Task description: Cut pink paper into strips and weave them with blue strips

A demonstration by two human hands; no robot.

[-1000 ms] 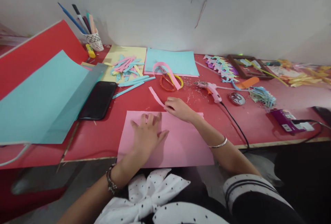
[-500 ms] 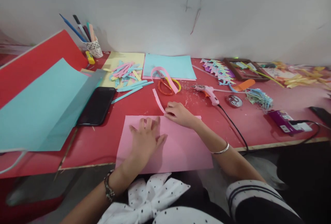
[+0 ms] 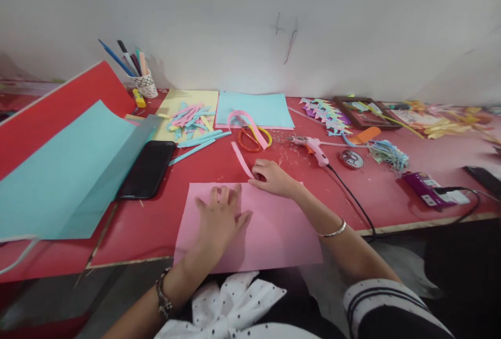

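Note:
A sheet of pink paper lies along the front edge of the red table. On its left half my left hand rests with the fingers spread, pressing the sheet down. At the sheet's far edge my right hand has thumb and fingers pinched on a narrow pink paper strip, whose free end curls away over the table. Beyond it are scissors with red and yellow handles, and a looped pink strip lies across them.
Blue card and a black phone lie left. Behind are cut strips, blue sheets and a pen cup. To the right are a pink glue gun with its cable, a round tin and a purple power box.
The camera has tilted up a little, so everything sits lower in view. Both hands stay nearly where they were, the right one still pinching the strip.

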